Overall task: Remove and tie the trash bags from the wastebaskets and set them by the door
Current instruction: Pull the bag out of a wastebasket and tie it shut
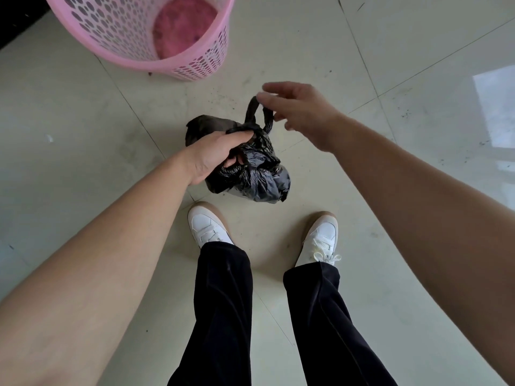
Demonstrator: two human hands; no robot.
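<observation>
One crumpled black plastic trash bag (259,174) is held in two hands over the pale tiled floor (83,112).

The bag's gathered neck is enclosed in the grip of the left hand (211,154), fingers curled tightly round it, forearm stretched forward and down. A twisted loop rising from that neck is pinched at the fingertips of the right hand (301,112), whose other fingers are loosely spread, the wrist carried higher than the left. The bag is placed just ahead of two white lace-up shoes (207,227); whether the floor is touched cannot be told. One perforated pink plastic wastebasket (133,37) is stood well apart beyond, its pink bottom exposed.
</observation>
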